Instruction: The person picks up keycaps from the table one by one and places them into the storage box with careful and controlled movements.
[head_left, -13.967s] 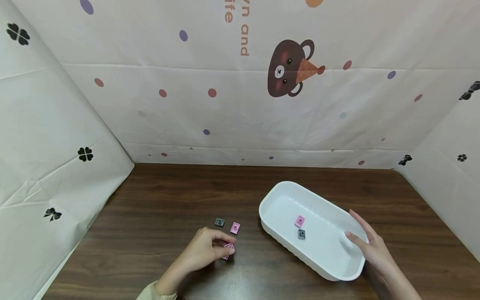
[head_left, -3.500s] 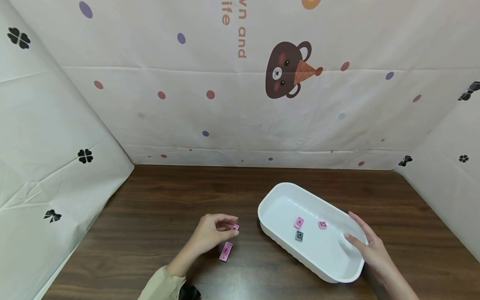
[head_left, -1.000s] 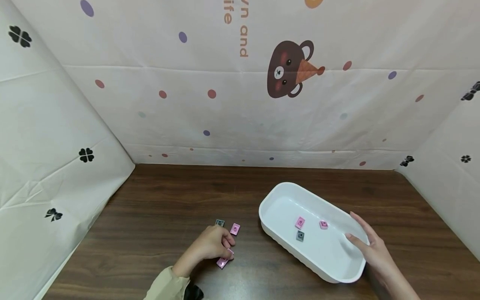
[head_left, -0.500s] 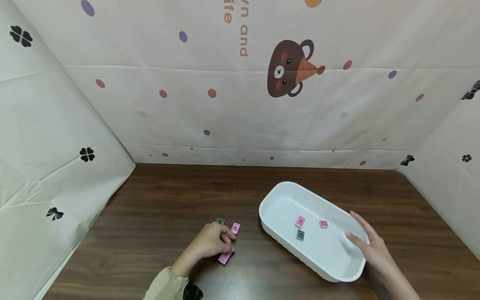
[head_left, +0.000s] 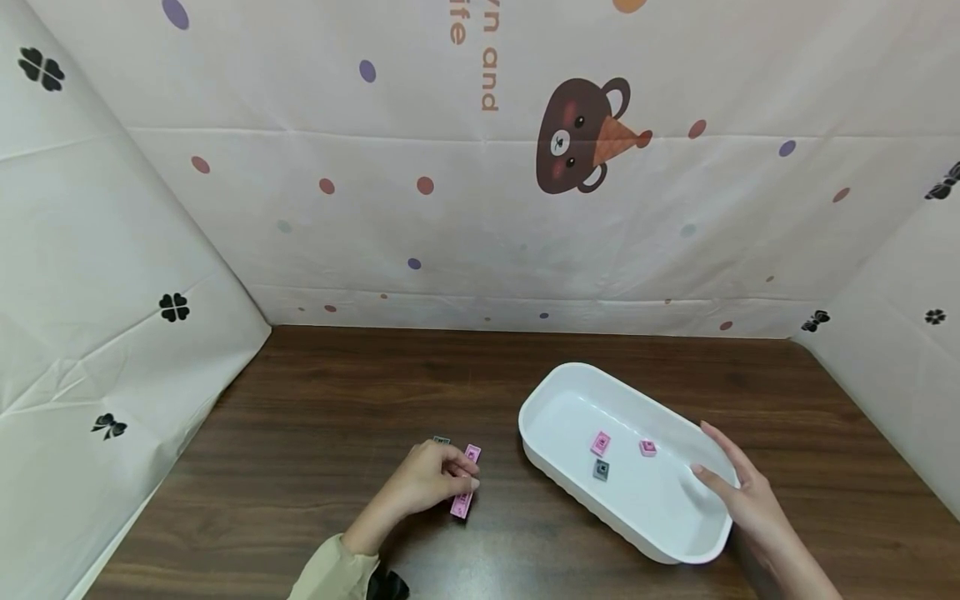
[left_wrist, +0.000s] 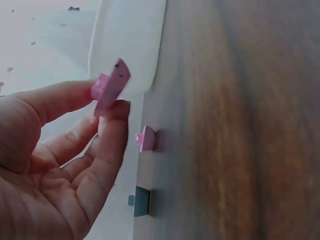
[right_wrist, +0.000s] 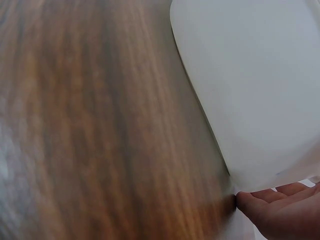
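Observation:
My left hand (head_left: 431, 479) pinches a long pink toy block (head_left: 462, 505) between thumb and fingers, above the table. In the left wrist view this pink block shows a knob on one side and is held tilted. Just beyond the hand a smaller pink block (left_wrist: 148, 138) and a dark grey-green block (left_wrist: 142, 201) stand on the table, each with a small knob; in the head view the hand partly covers the dark one. My right hand (head_left: 738, 492) grips the near right end of a white tray (head_left: 551, 479), thumb inside its rim and fingers outside.
Inside the tray lie a pink block (head_left: 600, 443), a second pink block (head_left: 648, 448) and a grey block (head_left: 601, 470). The dark wooden table (head_left: 360, 375) ends at a patterned white cloth (head_left: 480, 233) that also rises at both sides.
Over the last second my left hand has raised the long pink block and moved it right and away. A second pink block came into the tray after the earliest frame. The right hand stays.

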